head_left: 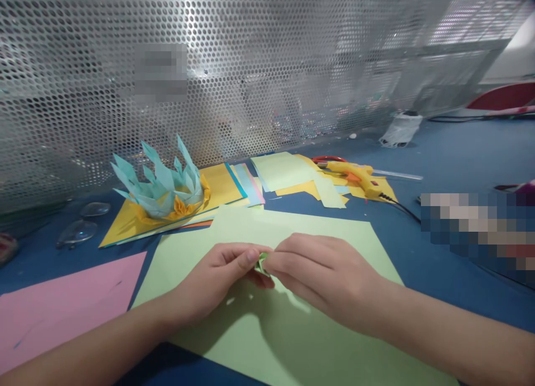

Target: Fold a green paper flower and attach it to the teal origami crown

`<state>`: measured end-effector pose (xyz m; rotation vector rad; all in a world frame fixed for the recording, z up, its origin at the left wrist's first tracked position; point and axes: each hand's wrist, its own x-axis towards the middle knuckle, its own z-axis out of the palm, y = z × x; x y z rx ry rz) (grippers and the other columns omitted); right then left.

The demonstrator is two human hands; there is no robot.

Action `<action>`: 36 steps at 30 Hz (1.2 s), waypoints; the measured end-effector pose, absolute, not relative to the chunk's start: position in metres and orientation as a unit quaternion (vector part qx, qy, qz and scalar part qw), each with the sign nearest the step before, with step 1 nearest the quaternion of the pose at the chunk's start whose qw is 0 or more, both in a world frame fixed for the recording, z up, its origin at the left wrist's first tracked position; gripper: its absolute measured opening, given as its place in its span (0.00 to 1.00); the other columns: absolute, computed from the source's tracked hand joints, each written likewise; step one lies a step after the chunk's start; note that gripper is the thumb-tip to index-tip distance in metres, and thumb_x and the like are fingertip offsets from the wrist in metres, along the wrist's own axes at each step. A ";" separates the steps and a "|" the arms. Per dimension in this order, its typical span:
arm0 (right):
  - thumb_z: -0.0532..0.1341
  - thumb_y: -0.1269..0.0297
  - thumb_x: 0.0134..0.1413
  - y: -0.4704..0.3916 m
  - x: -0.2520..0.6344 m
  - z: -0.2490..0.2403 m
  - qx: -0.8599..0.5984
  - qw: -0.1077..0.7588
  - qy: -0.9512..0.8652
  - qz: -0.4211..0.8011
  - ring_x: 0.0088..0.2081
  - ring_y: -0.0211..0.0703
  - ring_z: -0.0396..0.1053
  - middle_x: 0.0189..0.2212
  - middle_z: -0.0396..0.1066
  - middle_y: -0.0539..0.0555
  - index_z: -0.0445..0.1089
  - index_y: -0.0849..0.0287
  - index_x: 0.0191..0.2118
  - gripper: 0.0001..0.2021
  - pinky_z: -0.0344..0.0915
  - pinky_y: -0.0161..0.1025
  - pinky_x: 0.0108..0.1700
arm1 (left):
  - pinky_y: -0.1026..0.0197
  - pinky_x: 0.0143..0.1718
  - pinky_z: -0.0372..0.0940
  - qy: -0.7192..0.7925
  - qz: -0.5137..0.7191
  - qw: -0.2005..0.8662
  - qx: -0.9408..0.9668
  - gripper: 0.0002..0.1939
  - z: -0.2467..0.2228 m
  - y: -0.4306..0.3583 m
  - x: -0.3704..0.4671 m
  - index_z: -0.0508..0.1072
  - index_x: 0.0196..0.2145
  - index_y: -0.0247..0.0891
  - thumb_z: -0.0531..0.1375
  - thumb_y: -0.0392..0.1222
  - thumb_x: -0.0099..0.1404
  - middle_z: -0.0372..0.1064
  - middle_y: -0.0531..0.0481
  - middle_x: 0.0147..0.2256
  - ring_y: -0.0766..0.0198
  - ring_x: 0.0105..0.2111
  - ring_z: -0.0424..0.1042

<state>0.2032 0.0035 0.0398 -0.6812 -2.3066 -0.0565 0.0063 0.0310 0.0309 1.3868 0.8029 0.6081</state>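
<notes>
Between my two hands is a small folded piece of green paper [262, 263], mostly covered by fingers. My left hand [234, 266] pinches it from the left, thumb on top. From the right, the bent fingertips of my right hand [317, 269] press on the same piece. Both hands are just above a large light green sheet [317, 347] that lies flat on the blue table, and they cast shadows on it. The exact folds of the small piece cannot be made out.
A blue and yellow folded-paper crown shape [167, 188] stands on stacked coloured sheets [225, 180]. A pink sheet [75, 302] lies left, near glasses [79, 230]. Paper scraps [280, 171], a yellow glue gun [355, 171] with cord and a white-wrapped object [401, 130] lie behind, before a perforated metal panel [251, 52].
</notes>
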 end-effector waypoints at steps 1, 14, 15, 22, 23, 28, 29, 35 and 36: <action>0.51 0.75 0.63 0.004 0.203 0.040 -0.258 0.355 -0.898 -0.031 0.27 0.39 0.66 0.27 0.72 0.54 0.72 0.65 0.35 0.12 0.62 0.35 0.28 | 0.64 0.32 0.59 0.351 0.265 0.664 0.604 0.20 0.032 0.032 0.006 0.80 0.36 0.39 0.60 0.58 0.62 0.72 0.50 0.26 0.65 0.28 0.67; 0.52 0.74 0.62 0.005 0.201 0.038 -0.213 0.349 -0.912 -0.017 0.26 0.39 0.67 0.26 0.73 0.54 0.72 0.64 0.34 0.12 0.62 0.35 0.28 | 0.66 0.19 0.44 0.351 0.193 0.664 0.631 0.25 0.035 0.028 0.005 0.63 0.20 0.37 0.57 0.61 0.62 0.52 0.60 0.18 0.71 0.18 0.49; 0.54 0.74 0.61 0.005 0.200 0.036 -0.225 0.357 -0.906 0.002 0.26 0.38 0.68 0.26 0.73 0.53 0.72 0.63 0.33 0.10 0.63 0.34 0.29 | 0.65 0.19 0.44 0.353 0.194 0.660 0.635 0.25 0.035 0.027 0.006 0.62 0.20 0.37 0.57 0.62 0.62 0.50 0.60 0.18 0.71 0.18 0.47; 0.62 0.79 0.45 -0.001 0.196 0.043 -0.397 0.361 -0.824 0.183 0.21 0.32 0.68 0.21 0.72 0.47 0.69 0.59 0.24 0.08 0.65 0.27 0.23 | 0.65 0.17 0.41 0.378 0.226 0.618 0.651 0.23 0.029 0.023 0.013 0.60 0.22 0.39 0.50 0.57 0.68 0.47 0.61 0.17 0.71 0.17 0.44; 0.62 0.80 0.44 -0.002 0.197 0.046 -0.412 0.350 -0.817 0.198 0.21 0.32 0.68 0.20 0.72 0.46 0.69 0.58 0.23 0.09 0.65 0.27 0.23 | 0.65 0.17 0.41 0.377 0.223 0.614 0.657 0.23 0.029 0.022 0.013 0.61 0.22 0.39 0.49 0.57 0.68 0.47 0.61 0.17 0.71 0.16 0.44; 0.60 0.79 0.44 -0.002 0.202 0.053 -0.464 0.318 -0.797 0.220 0.20 0.35 0.69 0.18 0.72 0.47 0.72 0.58 0.23 0.09 0.65 0.29 0.22 | 0.64 0.32 0.59 0.335 0.206 0.591 0.704 0.14 0.037 0.020 0.011 0.76 0.35 0.39 0.58 0.52 0.64 0.65 0.54 0.27 0.64 0.28 0.61; 0.60 0.79 0.45 -0.002 0.203 0.052 -0.465 0.318 -0.798 0.215 0.20 0.35 0.68 0.18 0.72 0.47 0.71 0.58 0.23 0.09 0.65 0.30 0.22 | 0.62 0.39 0.59 0.329 0.208 0.587 0.709 0.12 0.038 0.019 0.011 0.77 0.38 0.41 0.60 0.50 0.64 0.67 0.53 0.31 0.62 0.33 0.63; 0.58 0.79 0.46 0.000 0.201 0.045 -0.417 0.354 -0.822 0.157 0.23 0.34 0.65 0.21 0.68 0.47 0.66 0.57 0.24 0.09 0.64 0.30 0.26 | 0.66 0.27 0.59 0.353 0.245 0.610 0.665 0.17 0.034 0.017 0.010 0.68 0.52 0.44 0.55 0.49 0.68 0.57 0.58 0.24 0.67 0.24 0.57; 0.57 0.79 0.47 0.000 0.201 0.043 -0.406 0.360 -0.827 0.145 0.23 0.34 0.65 0.21 0.68 0.47 0.66 0.57 0.24 0.09 0.63 0.30 0.26 | 0.68 0.22 0.56 0.356 0.254 0.620 0.652 0.18 0.032 0.017 0.010 0.65 0.53 0.44 0.55 0.51 0.68 0.55 0.59 0.23 0.68 0.21 0.54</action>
